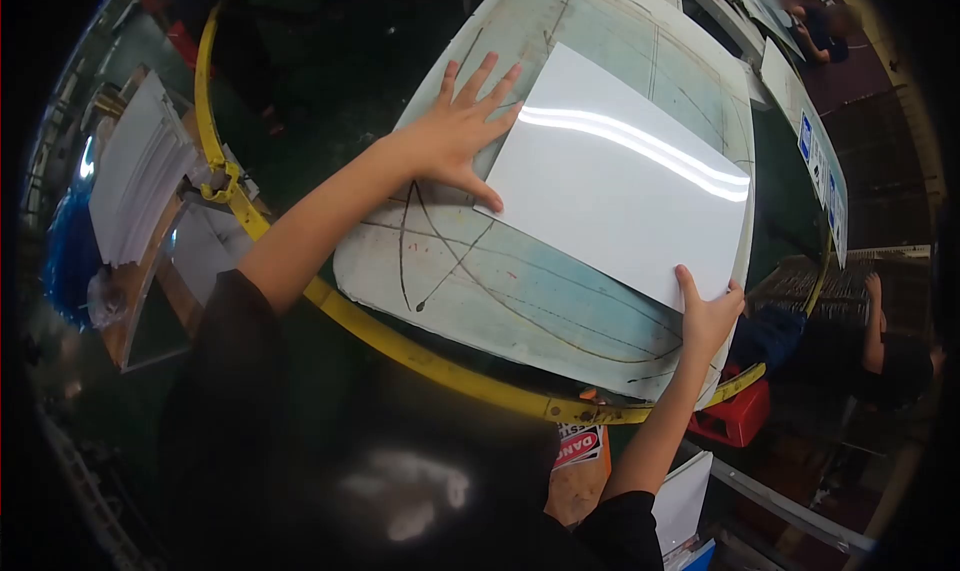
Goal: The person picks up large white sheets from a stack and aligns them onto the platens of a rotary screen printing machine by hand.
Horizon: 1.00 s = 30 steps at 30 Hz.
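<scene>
A glossy white sheet point(620, 171) lies at a slant on a pale, worn platform point(450, 291) marked with dark drawn lines. My left hand point(450, 141) is spread flat at the sheet's left side, its thumb by the near left corner and its fingertips along the edge. At the near right corner, my right hand point(710, 316) grips the sheet, thumb on the near edge and fingers curled at the right edge. The undersides of those fingers are hidden.
A yellow curved rail point(400, 356) runs round the platform, close to my body. Stacked white sheets point(145, 171) stand at the left. A red stool point(735, 416) and a seated person point(890, 361) are at the right. Another person point(825, 31) works farther back.
</scene>
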Motion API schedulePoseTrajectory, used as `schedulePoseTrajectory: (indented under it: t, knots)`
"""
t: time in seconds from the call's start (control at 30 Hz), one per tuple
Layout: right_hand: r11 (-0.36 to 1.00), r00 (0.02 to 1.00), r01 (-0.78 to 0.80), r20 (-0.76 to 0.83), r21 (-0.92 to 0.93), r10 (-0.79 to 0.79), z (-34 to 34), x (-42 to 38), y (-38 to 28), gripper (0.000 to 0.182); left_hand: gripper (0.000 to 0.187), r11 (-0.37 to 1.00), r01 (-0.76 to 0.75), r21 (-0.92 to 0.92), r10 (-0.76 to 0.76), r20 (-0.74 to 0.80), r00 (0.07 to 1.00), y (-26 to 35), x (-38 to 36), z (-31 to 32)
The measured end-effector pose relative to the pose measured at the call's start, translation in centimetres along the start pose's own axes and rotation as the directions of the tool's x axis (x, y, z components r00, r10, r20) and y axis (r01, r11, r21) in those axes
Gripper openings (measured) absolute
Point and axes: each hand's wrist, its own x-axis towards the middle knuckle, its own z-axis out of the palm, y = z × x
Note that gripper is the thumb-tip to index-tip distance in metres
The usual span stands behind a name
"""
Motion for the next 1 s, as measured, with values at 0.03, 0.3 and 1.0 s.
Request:
schedulePoseTrajectory:
  t: [0.03,0.3,1.0]
  knots:
    - [1.000,1.000,-0.009,0.016,-0.005,0.009,0.0,0.1,-0.1,0.087,0.124,1.000,-0.007,-0.005,0.007,-0.002,1.000,-0.2,0.1,0.2]
    - [0.999,1.000,0.001,0.031,-0.036,0.000,0.6,0.4,-0.4,0.088,0.128,0.999,0.020,-0.049,-0.018,0.040,0.999,-0.4,0.0,0.8]
    - [1.000,0.997,-0.002,0.073,-0.016,0.003,1.8,0.9,0.5,0.096,0.111,0.947,0.311,-0.082,-0.295,0.163,0.942,1.9,-0.4,-0.9]
